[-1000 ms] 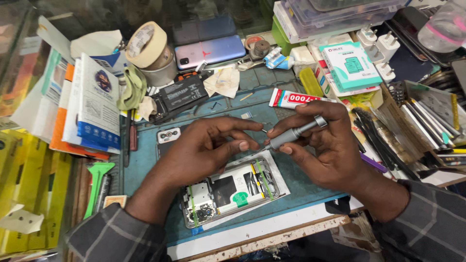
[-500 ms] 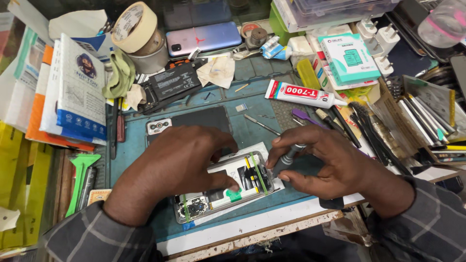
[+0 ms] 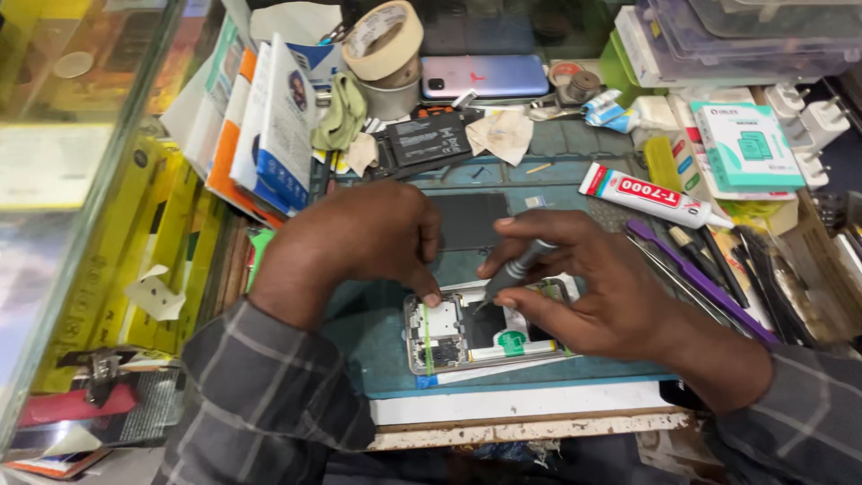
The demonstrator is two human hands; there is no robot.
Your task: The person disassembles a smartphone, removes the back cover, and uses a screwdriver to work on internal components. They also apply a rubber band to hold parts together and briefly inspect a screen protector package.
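Observation:
An opened phone (image 3: 467, 337) with its inner parts bare lies on a blue work mat (image 3: 377, 359). My left hand (image 3: 359, 238) rests over the phone's upper left edge, one fingertip pressing on the frame. A grey screwdriver (image 3: 512, 272) sits in my right hand (image 3: 584, 287), its tip pointing down into the middle of the phone. My right palm lies over the phone's right end and hides it.
A tube of glue (image 3: 646, 196) and several thin tools (image 3: 709, 269) lie to the right. A dark battery (image 3: 431, 139), a roll of tape (image 3: 386, 40), a blue phone (image 3: 485, 76) and stacked booklets (image 3: 265, 126) stand behind. A glass panel (image 3: 81, 180) rises at left.
Both hands have come down onto the phone and shifted over it. The screwdriver, held level above the mat before, now points tip-down into the phone. The camera has swung left.

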